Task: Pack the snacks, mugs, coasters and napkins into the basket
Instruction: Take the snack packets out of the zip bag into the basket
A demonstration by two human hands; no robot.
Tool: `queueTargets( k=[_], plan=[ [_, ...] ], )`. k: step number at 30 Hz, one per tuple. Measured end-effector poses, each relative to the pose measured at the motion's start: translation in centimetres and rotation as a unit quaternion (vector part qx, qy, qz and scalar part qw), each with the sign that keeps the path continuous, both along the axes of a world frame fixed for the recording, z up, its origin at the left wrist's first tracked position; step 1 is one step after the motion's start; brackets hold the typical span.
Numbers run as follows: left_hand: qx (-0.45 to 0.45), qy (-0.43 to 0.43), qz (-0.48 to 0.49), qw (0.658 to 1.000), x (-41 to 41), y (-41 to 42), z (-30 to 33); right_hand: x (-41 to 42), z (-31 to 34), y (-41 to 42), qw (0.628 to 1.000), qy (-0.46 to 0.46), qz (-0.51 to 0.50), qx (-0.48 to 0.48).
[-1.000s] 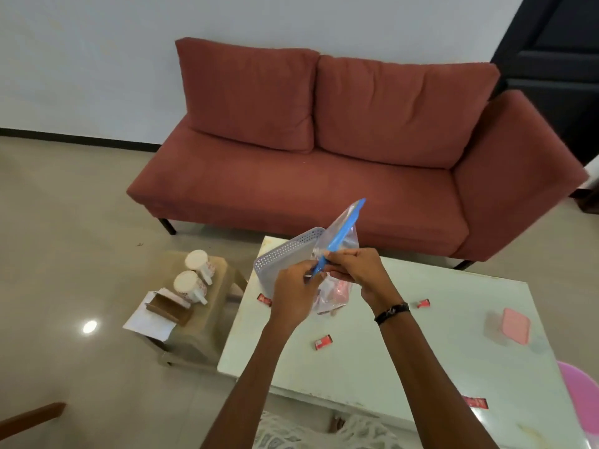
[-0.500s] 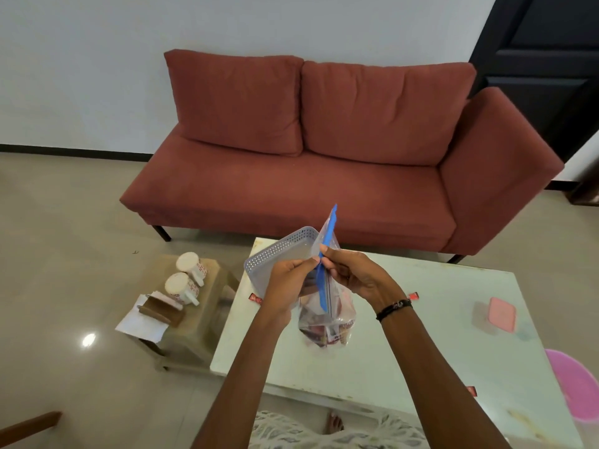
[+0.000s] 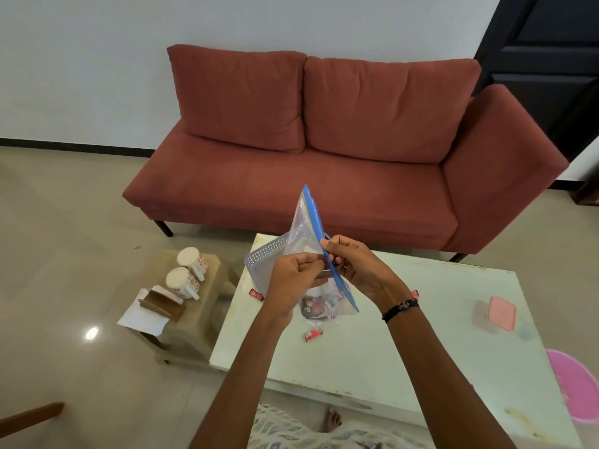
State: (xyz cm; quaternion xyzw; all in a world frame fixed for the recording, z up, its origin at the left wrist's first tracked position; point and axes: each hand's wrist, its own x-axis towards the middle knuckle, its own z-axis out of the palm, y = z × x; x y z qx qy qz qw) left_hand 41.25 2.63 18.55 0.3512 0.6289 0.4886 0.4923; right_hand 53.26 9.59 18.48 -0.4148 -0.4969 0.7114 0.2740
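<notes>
Both hands hold a clear zip bag [image 3: 306,234] above the counter [image 3: 405,335]: the left hand [image 3: 293,280] pinches the film, the right hand [image 3: 356,267] pinches the blue seal strip [image 3: 319,234], which slants up and away from the person. Snacks sag at the bag's bottom. The grey basket [image 3: 264,256] sits directly behind the bag, nearer the left hand. 2 mugs [image 3: 186,272] wait on the stool [image 3: 194,319] to the left, well apart.
</notes>
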Motion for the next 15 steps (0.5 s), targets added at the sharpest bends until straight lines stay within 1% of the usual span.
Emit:
queueTargets(
  k=[3,7,10,15],
  plan=[
    [-0.007,-0.033,0.031,0.999,0.1,0.1,0.8,-0.2,0.1,-0.2,1.000,0.001,-0.004,0.010],
    [0.007,-0.004,0.017,1.000,0.1,0.1,1.1,-0.2,0.2,-0.6,0.999,0.030,0.011,0.014],
    [0.003,0.023,0.017,1.000,-0.3,0.0,0.9,-0.3,0.6,-0.8,0.999,0.040,-0.003,0.003],
    [0.001,0.017,0.022,1.000,-0.8,-0.1,0.6,-0.8,1.1,-1.1,0.997,0.066,-0.039,-0.008]
  ],
)
